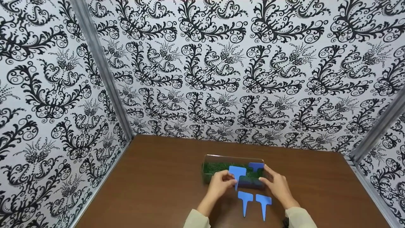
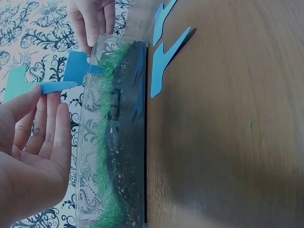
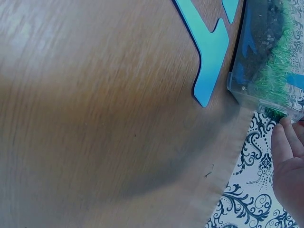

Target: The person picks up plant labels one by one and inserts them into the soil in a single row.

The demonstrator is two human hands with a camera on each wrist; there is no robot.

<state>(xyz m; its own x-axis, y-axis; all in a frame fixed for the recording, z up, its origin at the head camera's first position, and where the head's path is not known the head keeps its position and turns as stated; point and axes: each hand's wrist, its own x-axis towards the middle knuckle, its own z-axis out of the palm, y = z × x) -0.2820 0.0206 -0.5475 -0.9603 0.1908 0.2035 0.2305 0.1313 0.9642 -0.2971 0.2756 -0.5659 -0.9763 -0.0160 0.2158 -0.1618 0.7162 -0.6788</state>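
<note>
My left hand (image 1: pixel 219 184) pinches a blue T-shaped plant label (image 1: pixel 238 171) between thumb and fingers. The label's stem points down, just in front of a clear rectangular planter box (image 2: pixel 81 156). Inside the box, green artificial grass (image 2: pixel 103 137) covers a dark, gravelly layer. A second plant label (image 1: pixel 256 165) stands upright in the grass near the right end. My right hand (image 1: pixel 279 186) holds that end, thumb at the front corner and fingers toward the back; the right wrist view shows its fingers (image 3: pixel 281 142) against the end wall.
Two more blue plant labels, a left one (image 1: pixel 245 197) and a right one (image 1: pixel 264 200), lie on the brown wooden table (image 1: pixel 152 183) in front of the box. A small green scrap (image 2: pixel 251 125) lies on the wood. Black-and-white patterned walls (image 1: pixel 221 69) enclose the table.
</note>
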